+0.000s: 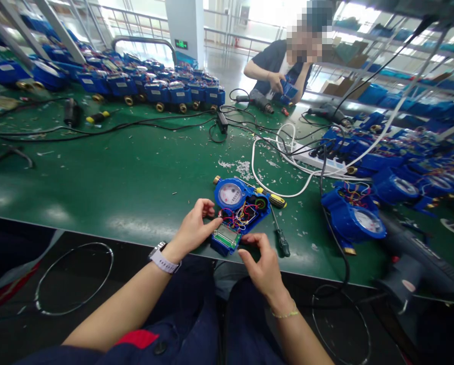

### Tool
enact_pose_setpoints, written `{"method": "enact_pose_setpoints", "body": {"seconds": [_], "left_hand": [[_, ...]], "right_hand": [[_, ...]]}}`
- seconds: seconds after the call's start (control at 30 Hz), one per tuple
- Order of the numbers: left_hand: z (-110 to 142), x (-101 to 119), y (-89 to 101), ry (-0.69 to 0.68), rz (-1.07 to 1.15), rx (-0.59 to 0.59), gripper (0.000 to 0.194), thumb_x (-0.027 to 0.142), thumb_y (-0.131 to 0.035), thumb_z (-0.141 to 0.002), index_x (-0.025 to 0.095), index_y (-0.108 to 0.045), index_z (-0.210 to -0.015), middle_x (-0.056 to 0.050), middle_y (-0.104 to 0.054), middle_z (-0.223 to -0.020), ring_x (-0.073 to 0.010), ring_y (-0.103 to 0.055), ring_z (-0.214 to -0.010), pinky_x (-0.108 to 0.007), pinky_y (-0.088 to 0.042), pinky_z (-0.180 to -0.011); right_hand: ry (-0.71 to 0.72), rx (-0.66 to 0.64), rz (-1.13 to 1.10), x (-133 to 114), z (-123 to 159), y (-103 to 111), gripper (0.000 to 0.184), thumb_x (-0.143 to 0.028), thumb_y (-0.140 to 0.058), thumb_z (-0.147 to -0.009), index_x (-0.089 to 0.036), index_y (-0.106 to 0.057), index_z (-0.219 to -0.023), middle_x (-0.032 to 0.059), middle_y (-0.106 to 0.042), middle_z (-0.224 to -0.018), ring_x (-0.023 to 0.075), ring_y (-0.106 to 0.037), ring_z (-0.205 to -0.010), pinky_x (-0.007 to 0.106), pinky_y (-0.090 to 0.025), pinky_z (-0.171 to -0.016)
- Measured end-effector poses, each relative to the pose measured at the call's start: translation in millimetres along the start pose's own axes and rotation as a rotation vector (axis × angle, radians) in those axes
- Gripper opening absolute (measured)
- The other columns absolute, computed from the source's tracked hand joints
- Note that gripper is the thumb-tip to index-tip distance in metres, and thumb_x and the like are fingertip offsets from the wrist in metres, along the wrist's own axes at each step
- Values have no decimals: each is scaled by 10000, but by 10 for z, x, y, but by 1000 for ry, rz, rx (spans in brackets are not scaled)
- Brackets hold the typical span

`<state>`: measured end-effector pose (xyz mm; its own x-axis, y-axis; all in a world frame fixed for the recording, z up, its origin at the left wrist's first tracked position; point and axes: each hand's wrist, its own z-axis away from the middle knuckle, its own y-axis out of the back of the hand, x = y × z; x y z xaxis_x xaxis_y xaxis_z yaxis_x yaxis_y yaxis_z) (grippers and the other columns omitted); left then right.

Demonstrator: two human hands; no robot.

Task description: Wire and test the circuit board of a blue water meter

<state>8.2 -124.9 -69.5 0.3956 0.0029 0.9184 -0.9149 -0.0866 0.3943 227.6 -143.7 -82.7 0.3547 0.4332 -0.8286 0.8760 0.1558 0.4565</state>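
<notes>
In front of me on the bench lies a blue water meter [230, 194] with a round dial and an open housing full of coloured wires [244, 215]. At its near end a green circuit board with a display [227, 235] sits in a blue box part. My left hand [196, 225] is at the left side, fingers curled and apart from the thumb, whose tip is by the board's upper corner. My right hand [263, 263] is at the right side of the board, with thumb and forefinger apart. I see nothing held in either hand.
A yellow-black screwdriver [276, 199] and a dark-handled screwdriver [282, 243] lie right of the meter. Another meter [354, 218], a heat gun [420, 258] and a power strip [318, 161] with cables are further right. Across the bench [136, 172], a person [276, 71] handles a blue part.
</notes>
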Motion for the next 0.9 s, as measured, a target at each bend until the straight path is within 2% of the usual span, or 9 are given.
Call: {"method": "enact_pose_setpoints", "body": {"seconds": [0.07,0.13,0.23,0.33,0.43,0.63,0.7,0.83,0.9], "left_hand": [[-54,4,18,-35,-62,-47,361,368,-625,-819,143,-538,-1088,-77,-569,-1042,-199,-544,-978,-376,-408,-910],[-102,21,26,-77,-90,-140,271,381,-615,-823,152,-631,-968,-72,-588,-1038,-203,-549,-981,-367,-400,-915],[-135,66,40,-105,-79,-231,234,366,-560,-852,146,-642,-863,-49,-616,-929,-170,-560,-872,-314,-424,-824],[-126,133,112,-83,-60,-260,295,403,-485,-898,132,-580,-829,-20,-586,-776,-138,-513,-724,-269,-409,-684],[-115,227,248,-61,-55,-258,325,443,-504,-887,127,-548,-827,-9,-552,-755,-122,-471,-689,-253,-387,-650],[-144,363,424,18,-10,-414,338,463,-546,-863,125,-542,-882,42,-420,-606,-79,-348,-520,-203,-260,-482],[-160,372,448,1,-76,-365,334,457,-552,-864,125,-580,-897,42,-421,-583,-78,-327,-504,-204,-235,-466],[-200,409,552,-70,-198,-198,352,471,-574,-855,130,-661,-863,-18,-591,-706,-109,-476,-627,-215,-350,-558],[-211,467,629,-56,-207,-177,383,495,-577,-845,123,-659,-802,-16,-567,-656,-107,-461,-600,-218,-337,-543]], "right_hand": [[-39,0,-19,-4,3,-37,358,-380,-612,-915,-161,-473,-1161,71,-621,-965,196,-619,-870,316,-493,-779],[-78,-28,-20,-5,6,-74,539,-380,-646,-885,-154,-416,-1317,77,-622,-1003,205,-621,-882,335,-497,-800],[-106,-66,41,13,2,-114,684,-370,-685,-842,-153,-382,-1415,117,-608,-1125,246,-603,-952,400,-471,-860],[-119,-92,45,45,-9,-138,586,-329,-683,-837,-162,-462,-1353,106,-618,-1128,252,-592,-965,420,-447,-885],[-112,-95,-6,62,-17,-151,458,-274,-632,-865,-177,-495,-1292,65,-647,-1034,223,-592,-923,397,-434,-875],[-85,-113,-53,23,-13,-126,495,-244,-626,-871,-213,-458,-1336,40,-643,-1121,203,-586,-941,389,-393,-888],[-72,-132,-59,16,-6,-106,509,-237,-617,-881,-227,-445,-1360,34,-634,-1156,199,-581,-962,383,-386,-893],[-37,-132,-52,40,8,-88,517,-223,-611,-893,-267,-435,-1376,2,-630,-1152,184,-571,-979,365,-377,-899],[-22,-120,-43,60,13,-91,509,-211,-607,-895,-274,-438,-1371,-6,-635,-1123,179,-572,-965,359,-379,-889]]}}
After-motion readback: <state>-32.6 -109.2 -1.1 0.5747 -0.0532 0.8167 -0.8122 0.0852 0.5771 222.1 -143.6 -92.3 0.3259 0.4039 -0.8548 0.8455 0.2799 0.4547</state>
